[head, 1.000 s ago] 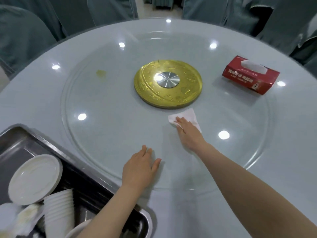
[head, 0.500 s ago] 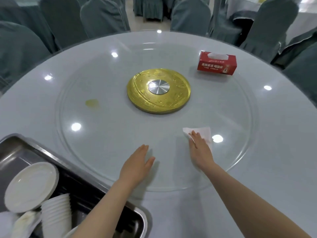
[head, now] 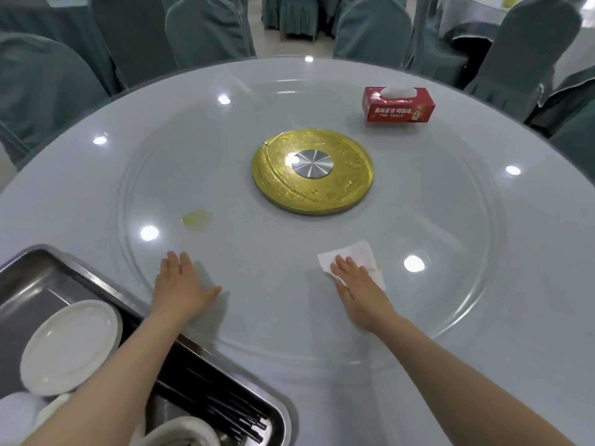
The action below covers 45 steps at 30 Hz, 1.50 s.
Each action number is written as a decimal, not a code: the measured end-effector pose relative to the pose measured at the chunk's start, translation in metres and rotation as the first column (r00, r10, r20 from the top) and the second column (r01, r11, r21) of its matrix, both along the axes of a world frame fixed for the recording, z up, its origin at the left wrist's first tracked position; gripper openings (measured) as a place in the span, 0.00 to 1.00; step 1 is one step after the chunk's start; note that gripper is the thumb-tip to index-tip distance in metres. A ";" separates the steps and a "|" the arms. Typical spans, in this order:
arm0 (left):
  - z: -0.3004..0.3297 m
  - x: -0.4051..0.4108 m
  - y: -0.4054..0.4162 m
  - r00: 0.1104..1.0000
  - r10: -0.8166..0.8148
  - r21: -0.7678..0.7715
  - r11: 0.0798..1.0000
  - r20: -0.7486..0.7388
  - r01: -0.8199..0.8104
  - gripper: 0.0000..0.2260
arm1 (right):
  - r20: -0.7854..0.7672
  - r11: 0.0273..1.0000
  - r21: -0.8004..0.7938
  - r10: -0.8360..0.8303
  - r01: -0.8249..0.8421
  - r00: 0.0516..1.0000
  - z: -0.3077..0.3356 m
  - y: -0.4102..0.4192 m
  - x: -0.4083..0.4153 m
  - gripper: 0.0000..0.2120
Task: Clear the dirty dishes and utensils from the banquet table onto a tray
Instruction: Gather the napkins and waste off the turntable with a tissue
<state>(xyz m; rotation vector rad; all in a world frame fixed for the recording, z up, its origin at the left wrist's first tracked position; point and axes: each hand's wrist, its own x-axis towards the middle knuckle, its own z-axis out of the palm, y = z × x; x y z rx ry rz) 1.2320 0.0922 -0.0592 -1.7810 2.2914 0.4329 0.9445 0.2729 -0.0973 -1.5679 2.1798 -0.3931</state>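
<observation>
A white plate (head: pixel 69 346) and black chopsticks (head: pixel 231 413) are held in the steel tray (head: pixel 38 272) at the left. The left hand (head: pixel 180 289) is laid flat on the table (head: pixel 96 188), fingers straight. A tissue (head: pixel 355 257) is pressed down by the right hand (head: pixel 360 291), fingers extended.

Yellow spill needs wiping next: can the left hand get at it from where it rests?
Probably yes. The left hand lies flat on the glass turntable, with bare glass between it and the yellow spill.
</observation>
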 end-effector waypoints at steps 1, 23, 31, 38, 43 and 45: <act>0.001 0.004 -0.006 1.000 0.017 0.001 1.000 0.021 -0.017 0.47 | 0.008 1.000 0.012 -0.010 0.010 1.000 0.000 0.002 -0.006 0.21; 0.017 -0.077 0.116 0.939 -0.245 0.123 0.968 0.240 0.221 0.15 | -0.033 1.000 -0.013 -0.006 0.006 0.999 0.003 0.001 0.068 0.22; 0.023 -0.058 0.116 0.930 -0.365 -0.148 0.918 0.044 0.367 0.12 | 0.041 0.997 -0.053 -0.050 0.052 0.998 0.005 0.032 0.015 0.20; 0.010 -0.023 0.079 0.974 -0.222 -0.097 0.969 0.049 0.226 0.47 | 0.082 0.958 -0.062 -0.275 0.281 0.958 0.009 0.040 -0.014 0.20; 0.003 -0.008 0.057 0.987 -0.144 0.003 0.990 0.073 0.144 0.57 | 0.103 0.876 -0.047 -0.474 0.481 0.874 0.012 0.028 -0.011 0.21; 0.002 -0.002 0.052 0.986 -0.140 0.032 0.990 0.089 0.138 0.58 | 0.062 0.877 -0.037 -0.477 0.480 0.877 0.012 0.021 -0.011 0.22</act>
